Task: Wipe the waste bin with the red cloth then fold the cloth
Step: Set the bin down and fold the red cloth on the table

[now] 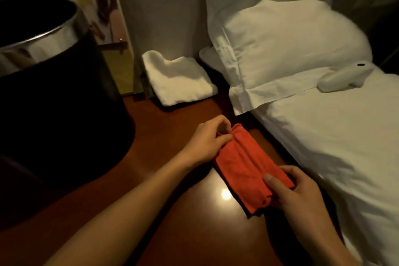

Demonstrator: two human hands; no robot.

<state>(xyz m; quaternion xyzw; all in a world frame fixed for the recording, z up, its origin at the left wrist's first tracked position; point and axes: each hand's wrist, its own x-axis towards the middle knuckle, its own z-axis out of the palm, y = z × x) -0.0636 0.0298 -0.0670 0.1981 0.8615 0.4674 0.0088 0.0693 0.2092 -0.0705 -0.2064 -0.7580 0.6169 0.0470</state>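
Note:
The red cloth (248, 166) lies folded into a narrow strip on the dark wooden table (172, 211), slanting from upper left to lower right. My left hand (207, 138) pinches its far end, fingers curled at the cloth's edge. My right hand (298, 190) grips the near end, thumb on top and fingers wrapped under. The black waste bin (54, 97) with a shiny metal rim stands on the table at the left, apart from both hands.
A folded white towel (179, 80) lies at the back of the table. A bed with white sheets (323, 147) and a pillow (287, 49) runs along the right edge. A white handheld device (345, 77) rests on the bed. A framed picture (108, 17) leans behind the bin.

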